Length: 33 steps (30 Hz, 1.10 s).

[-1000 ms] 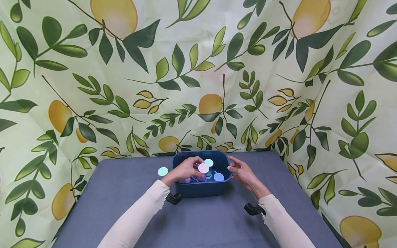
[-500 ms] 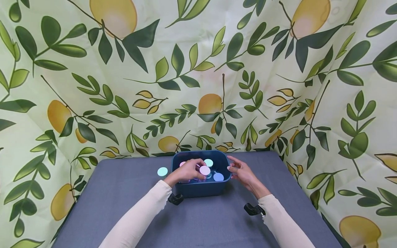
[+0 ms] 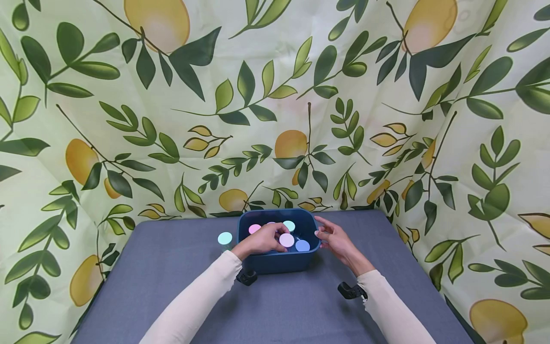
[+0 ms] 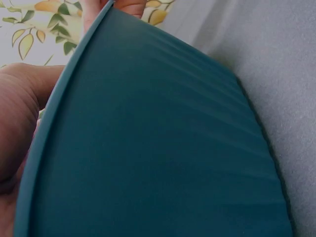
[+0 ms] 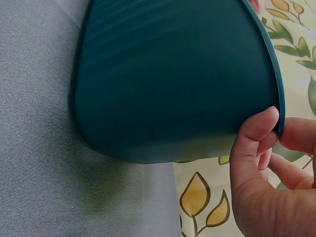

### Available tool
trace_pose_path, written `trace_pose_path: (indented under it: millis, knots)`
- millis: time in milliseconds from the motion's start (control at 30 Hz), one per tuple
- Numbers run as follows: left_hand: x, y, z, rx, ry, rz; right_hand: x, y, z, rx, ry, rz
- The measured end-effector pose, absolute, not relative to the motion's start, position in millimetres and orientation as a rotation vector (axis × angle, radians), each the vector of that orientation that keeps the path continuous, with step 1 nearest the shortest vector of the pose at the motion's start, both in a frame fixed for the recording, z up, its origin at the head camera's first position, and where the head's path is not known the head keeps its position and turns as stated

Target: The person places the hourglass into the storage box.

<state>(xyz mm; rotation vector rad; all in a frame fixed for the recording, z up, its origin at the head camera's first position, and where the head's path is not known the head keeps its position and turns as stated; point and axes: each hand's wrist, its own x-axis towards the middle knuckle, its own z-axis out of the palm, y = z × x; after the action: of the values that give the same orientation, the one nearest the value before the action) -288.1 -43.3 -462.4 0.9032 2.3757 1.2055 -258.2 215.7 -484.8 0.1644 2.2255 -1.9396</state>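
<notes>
A dark teal bin (image 3: 279, 263) stands at the far middle of the grey table (image 3: 172, 267). In it are small jars with a pink lid (image 3: 254, 229), a mint lid (image 3: 289, 225) and a blue lid (image 3: 302, 245). My left hand (image 3: 275, 237) reaches over the bin's left rim and grips a jar with a pale lilac lid (image 3: 286, 240), low inside. My right hand (image 3: 321, 234) pinches the right rim. In the right wrist view its thumb (image 5: 254, 133) lies on the bin's outer wall (image 5: 177, 79). The left wrist view shows mostly the bin's wall (image 4: 158, 148) and my palm (image 4: 19, 128).
One mint-lidded jar (image 3: 225, 238) stands on the table just left of the bin. A leaf-and-lemon printed cloth (image 3: 275, 119) closes in the back and both sides. Grey table surface stretches in front of the bin.
My left hand has lowered the lilac-lidded jar deeper into the bin and shifted it slightly right, uncovering the pink lid. The right hand has stayed on the rim.
</notes>
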Motion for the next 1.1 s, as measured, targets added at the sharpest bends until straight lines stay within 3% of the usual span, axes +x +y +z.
trace_pose_path:
  millis: [1100]
  knots:
    - [-293.3,-35.9,-470.5,0.915,2.368,0.952,-257.3,215.3,-482.8,0.173,2.214,-1.941]
